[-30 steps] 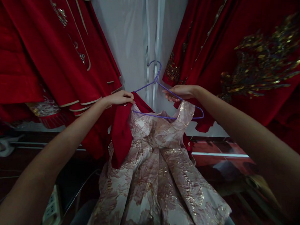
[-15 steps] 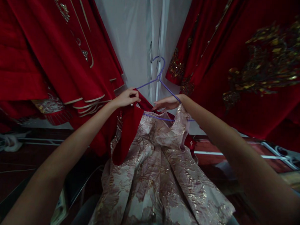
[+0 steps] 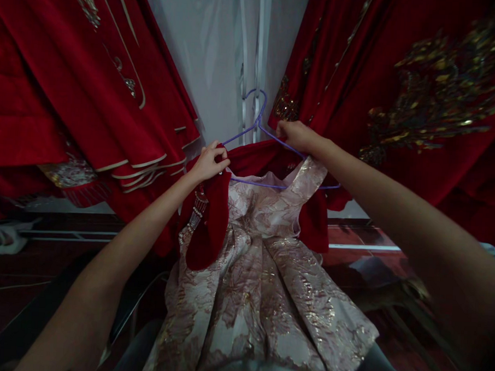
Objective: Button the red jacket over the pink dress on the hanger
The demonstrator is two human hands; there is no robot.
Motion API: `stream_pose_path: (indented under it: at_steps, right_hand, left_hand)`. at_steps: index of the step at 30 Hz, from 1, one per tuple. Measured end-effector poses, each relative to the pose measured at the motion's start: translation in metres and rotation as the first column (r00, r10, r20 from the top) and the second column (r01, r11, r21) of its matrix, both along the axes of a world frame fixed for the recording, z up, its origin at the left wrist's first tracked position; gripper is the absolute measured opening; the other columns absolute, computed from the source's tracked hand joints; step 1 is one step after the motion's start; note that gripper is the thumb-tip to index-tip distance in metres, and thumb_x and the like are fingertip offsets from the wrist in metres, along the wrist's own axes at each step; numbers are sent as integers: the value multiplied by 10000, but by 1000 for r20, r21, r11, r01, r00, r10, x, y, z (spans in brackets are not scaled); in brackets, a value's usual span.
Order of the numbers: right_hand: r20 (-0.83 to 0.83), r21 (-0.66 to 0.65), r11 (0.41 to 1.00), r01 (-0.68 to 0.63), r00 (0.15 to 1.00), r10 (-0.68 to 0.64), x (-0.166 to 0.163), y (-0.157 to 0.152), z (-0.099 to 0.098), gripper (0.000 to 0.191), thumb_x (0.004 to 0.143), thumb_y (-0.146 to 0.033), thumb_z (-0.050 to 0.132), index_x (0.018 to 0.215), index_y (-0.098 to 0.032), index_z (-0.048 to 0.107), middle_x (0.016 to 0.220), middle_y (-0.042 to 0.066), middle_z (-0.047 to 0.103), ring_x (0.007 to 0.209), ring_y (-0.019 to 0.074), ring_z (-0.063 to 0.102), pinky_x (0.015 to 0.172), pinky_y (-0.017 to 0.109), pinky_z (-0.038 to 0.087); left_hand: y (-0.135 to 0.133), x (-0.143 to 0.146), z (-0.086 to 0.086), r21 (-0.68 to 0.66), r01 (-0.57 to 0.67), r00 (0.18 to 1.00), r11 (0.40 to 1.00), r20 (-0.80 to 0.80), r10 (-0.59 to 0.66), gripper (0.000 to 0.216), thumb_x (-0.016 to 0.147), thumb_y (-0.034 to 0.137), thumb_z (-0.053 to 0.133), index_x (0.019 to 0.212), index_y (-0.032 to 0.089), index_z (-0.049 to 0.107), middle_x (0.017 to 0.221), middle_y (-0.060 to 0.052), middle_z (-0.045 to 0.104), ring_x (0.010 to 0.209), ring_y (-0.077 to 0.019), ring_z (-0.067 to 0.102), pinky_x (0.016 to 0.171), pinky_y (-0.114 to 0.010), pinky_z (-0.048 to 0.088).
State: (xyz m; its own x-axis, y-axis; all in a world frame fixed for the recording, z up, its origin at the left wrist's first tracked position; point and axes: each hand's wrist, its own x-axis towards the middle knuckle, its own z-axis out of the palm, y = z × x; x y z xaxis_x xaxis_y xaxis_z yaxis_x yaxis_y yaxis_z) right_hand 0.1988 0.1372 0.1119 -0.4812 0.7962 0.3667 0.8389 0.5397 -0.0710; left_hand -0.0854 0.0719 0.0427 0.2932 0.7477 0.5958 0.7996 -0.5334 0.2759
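Observation:
A pale pink brocade dress (image 3: 259, 295) with a metallic floral pattern hangs on a purple hanger (image 3: 259, 112), its right strap over the hanger's arm. My left hand (image 3: 209, 163) is closed at the left shoulder, gripping a red velvet garment (image 3: 212, 233) with beaded trim against the hanger. This red garment drapes over the dress's left side and runs behind the hanger to the right. My right hand (image 3: 298, 136) is closed on its upper edge, just above the hanger's right arm; the fingertips are partly hidden.
Red garments with cream piping (image 3: 123, 120) hang on the left. On the right hangs red cloth with gold sequin embroidery (image 3: 448, 96). White sheeting (image 3: 196, 46) covers the back. A white rail (image 3: 363, 247) runs low behind the dress, and white cables (image 3: 9, 238) lie at far left.
My right hand has moved up and out from the neckline to above the hanger's right arm, drawing the red garment across behind the hanger. My left hand keeps its grip.

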Motion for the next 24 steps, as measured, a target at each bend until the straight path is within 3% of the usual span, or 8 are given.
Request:
stream_pose_path:
  at_steps: [4, 7, 10, 14, 19, 22, 24]
  right_hand:
    - [119, 1, 982, 191, 975, -190, 53, -3, -10, 391, 605, -58, 594, 980, -163, 565, 923, 70, 605, 831, 196, 553, 709, 267, 411]
    - [214, 43, 966, 256, 942, -260, 91, -13, -26, 369, 615, -73, 596, 977, -127, 553, 943, 113, 599, 847, 200, 549, 714, 264, 397]
    - [256, 2, 939, 344, 908, -333, 113, -32, -38, 326, 644, -92, 578, 962, -148, 533, 938, 123, 614, 807, 202, 565, 648, 261, 381]
    - [247, 87, 890, 448, 856, -455, 117, -58, -42, 273, 725, -196, 551, 994, -168, 512, 947, 140, 630, 794, 242, 593, 579, 280, 352]
    - [244, 119, 890, 441, 856, -456, 115, -67, -53, 239, 812, -293, 512, 1012, -167, 548, 950, 159, 645, 810, 274, 617, 612, 311, 399]
    - [135, -1, 834, 551, 827, -546, 119, -66, -64, 264, 751, -379, 620, 905, -165, 607, 808, 145, 655, 748, 276, 620, 629, 345, 435]
    - [-12, -147, 824, 547, 832, -554, 122, -66, -70, 224, 722, -401, 656, 763, -183, 625, 695, 111, 646, 684, 248, 612, 628, 344, 452]
  left_hand:
    - [-3, -1, -4, 31, -23, 998, 999, -65, 25, 97, 746, 244, 557, 697, 170, 518, 928, -59, 488, 986, -250, 497, 919, -450, 345]
    - [-5, 2, -8, 37, -62, 994, 997, -93, 65, 101, 748, 253, 561, 709, 173, 514, 961, -76, 492, 1018, -270, 491, 919, -475, 345]
    - [-7, 5, -9, 33, -78, 989, 996, -120, 81, 105, 756, 258, 558, 713, 174, 512, 980, -88, 492, 1037, -280, 489, 913, -474, 356]
    - [-10, 10, -10, 12, -70, 990, 997, -123, 71, 108, 763, 262, 555, 718, 175, 509, 973, -88, 497, 1015, -273, 498, 911, -472, 361]
    - [-10, 10, -9, -7, -53, 993, 999, -108, 52, 122, 758, 257, 557, 690, 173, 499, 927, -67, 498, 971, -248, 513, 902, -436, 372]
    - [-7, 9, -12, -14, -21, 995, 1000, -96, 20, 122, 746, 254, 558, 676, 173, 499, 873, -45, 480, 905, -224, 524, 878, -410, 382]
    - [-5, 8, -14, -19, 9, 996, 1000, -85, -11, 115, 735, 251, 560, 673, 175, 501, 833, -31, 463, 853, -209, 523, 860, -395, 388]
